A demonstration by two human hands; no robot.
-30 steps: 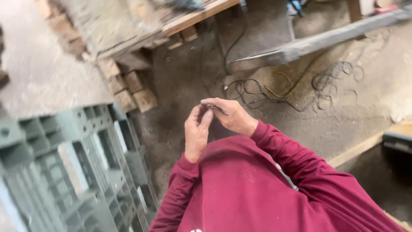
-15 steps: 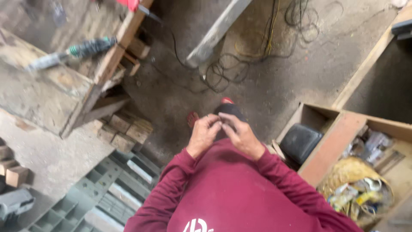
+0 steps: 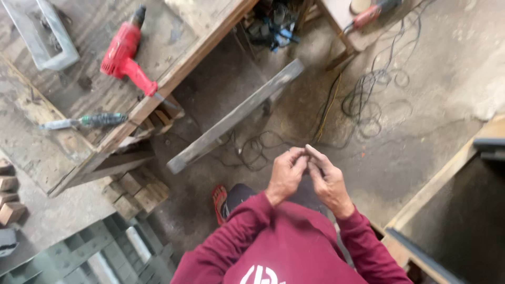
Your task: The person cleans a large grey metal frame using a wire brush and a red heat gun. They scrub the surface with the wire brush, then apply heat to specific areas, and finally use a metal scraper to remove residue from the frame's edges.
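My left hand [image 3: 285, 174] and my right hand [image 3: 329, 182] are held together in front of my chest, over the dirty concrete floor. Their fingertips meet in a pinch, with my right forefinger stretched along my left fingers. I can make out nothing between the fingers; anything small there is hidden. Both arms are in dark red sleeves [image 3: 239, 231]. Below my left wrist, a red sandal [image 3: 219, 203] shows on my foot.
A wooden workbench [image 3: 173, 73] at upper left carries a red power drill [image 3: 128, 51], a green-handled screwdriver [image 3: 87, 121] and a grey metal bracket [image 3: 39, 34]. A grey plank [image 3: 236, 117] leans ahead. Cables [image 3: 368, 100] lie on the floor. Wood blocks [image 3: 138, 193], a grey plastic crate [image 3: 94, 255], and a wooden frame [image 3: 447, 173] surround me.
My view has swung across the workshop, bringing the workbench and drill into sight. My hands have stayed pinched together in front of me, their fingers shifting slightly.
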